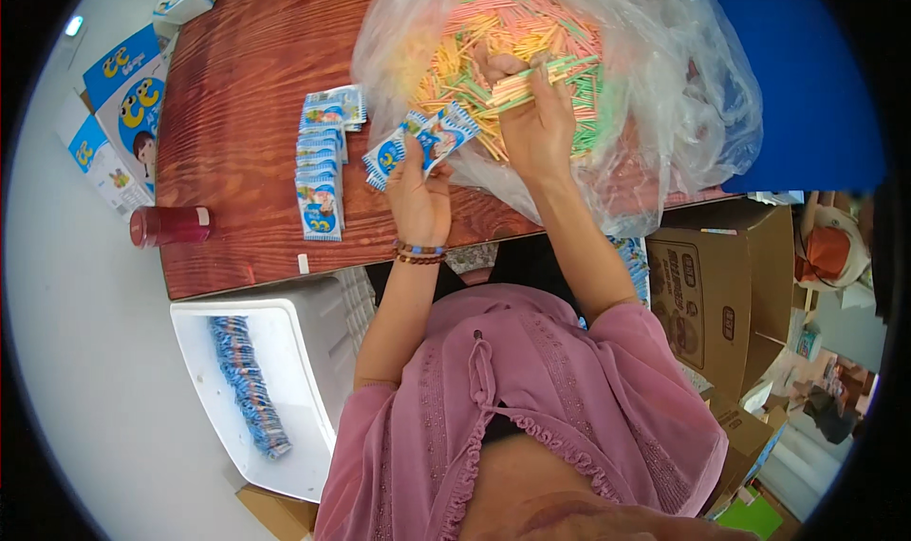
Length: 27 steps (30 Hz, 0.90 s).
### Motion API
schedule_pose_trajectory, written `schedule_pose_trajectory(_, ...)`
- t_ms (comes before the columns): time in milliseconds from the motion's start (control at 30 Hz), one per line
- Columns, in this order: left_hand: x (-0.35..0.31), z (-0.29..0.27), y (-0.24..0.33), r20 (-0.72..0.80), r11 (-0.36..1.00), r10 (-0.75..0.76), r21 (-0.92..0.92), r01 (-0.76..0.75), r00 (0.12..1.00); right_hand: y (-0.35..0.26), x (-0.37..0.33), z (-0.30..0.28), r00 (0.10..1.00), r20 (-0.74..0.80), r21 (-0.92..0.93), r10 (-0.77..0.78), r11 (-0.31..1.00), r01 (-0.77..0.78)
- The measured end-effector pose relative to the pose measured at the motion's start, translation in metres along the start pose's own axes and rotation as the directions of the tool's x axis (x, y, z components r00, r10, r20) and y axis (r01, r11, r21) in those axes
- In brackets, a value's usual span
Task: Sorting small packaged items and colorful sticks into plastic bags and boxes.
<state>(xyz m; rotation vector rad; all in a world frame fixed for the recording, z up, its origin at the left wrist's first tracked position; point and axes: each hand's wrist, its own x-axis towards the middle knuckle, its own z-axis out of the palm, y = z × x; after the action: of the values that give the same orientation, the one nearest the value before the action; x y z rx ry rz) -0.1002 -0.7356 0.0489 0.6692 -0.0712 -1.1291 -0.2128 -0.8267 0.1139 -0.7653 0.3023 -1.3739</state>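
My left hand (pixel 418 195) is closed on a few small blue-and-white packets (pixel 444 135), held just left of a big clear plastic bag (pixel 669 95). Inside the opened bag lies a heap of thin candy-like sticks (pixel 531 19) in pink, yellow and green. My right hand (pixel 539 119) reaches over this heap, its fingers curled around a small bunch of sticks (pixel 517 87). To the left of my left hand, a row of overlapping blue-and-white packets (pixel 320 176) rests on the table.
The reddish wooden table (pixel 247 85) also carries a red-lidded jar (pixel 171 227) at its left edge. Below it stands a white bin (pixel 308 389) with a line of packets (pixel 249 389). Cardboard boxes (pixel 712 294) stand right; printed blue boxes (pixel 133 104) are at left.
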Motion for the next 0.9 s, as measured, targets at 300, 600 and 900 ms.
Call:
schedule_pose_trajectory(300, -0.006, 0.004, 0.006, 0.009, 0.998, -0.035, -0.052, 0.035, 0.999, 0.021, -0.015, 0.023, 0.990, 0.113, -0.026, -0.084, 0.996, 0.087)
schedule_pose_trajectory(600, -0.010, 0.009, 0.005, -0.003, 0.999, 0.016, -0.034, -0.016, 1.000, 0.034, -0.026, 0.023, 0.990, 0.107, -0.080, -0.096, 0.991, 0.104)
schedule_pose_trajectory(900, -0.006, 0.009, 0.002, 0.052, 0.997, 0.058, -0.046, -0.056, 0.997, 0.041, -0.035, 0.029, 0.984, 0.162, -0.235, -0.074, 0.966, 0.111)
